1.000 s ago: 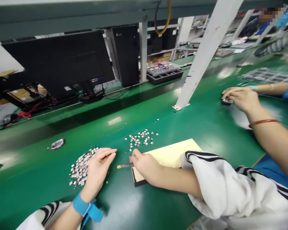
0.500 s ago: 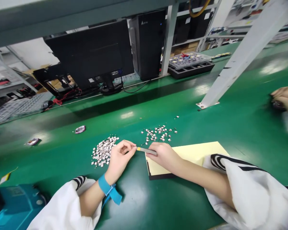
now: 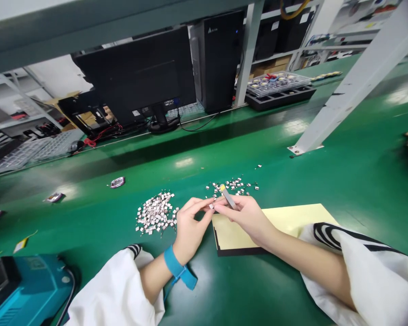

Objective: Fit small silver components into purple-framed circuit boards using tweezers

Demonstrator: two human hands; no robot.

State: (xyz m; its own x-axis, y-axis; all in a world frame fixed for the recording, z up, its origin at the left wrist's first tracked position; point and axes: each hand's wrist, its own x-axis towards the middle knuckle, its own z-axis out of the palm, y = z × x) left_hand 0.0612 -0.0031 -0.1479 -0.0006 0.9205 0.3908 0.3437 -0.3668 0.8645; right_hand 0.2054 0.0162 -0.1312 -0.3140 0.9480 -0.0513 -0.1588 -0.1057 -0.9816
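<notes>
My left hand point(image 3: 192, 228), with a blue wrist strap point(image 3: 178, 266), pinches a tiny white square part point(image 3: 211, 206) between thumb and fingertips. My right hand point(image 3: 251, 217) meets it there; its thumb and finger are at the same part. Held in the right hand is a flat grey stick with a yellow tip point(image 3: 228, 197), pointing up and away. Left of my hands lies a dense pile of small white square parts point(image 3: 154, 213) with thin dark leads. A looser scatter of similar parts point(image 3: 236, 183) lies behind my right hand.
A pale yellow sheet point(image 3: 299, 217) with a dark edge lies under my right forearm. A teal machine point(image 3: 41, 280) stands at lower left. A white slanted post point(image 3: 347, 86) meets the bench at right. A monitor point(image 3: 139, 77) and black computer tower point(image 3: 222, 63) stand behind.
My hands have come together, and the right fingers now reach the left fingertips. The stick has swung from pointing left at the left hand to pointing upward. The other person's hand at right has mostly left view.
</notes>
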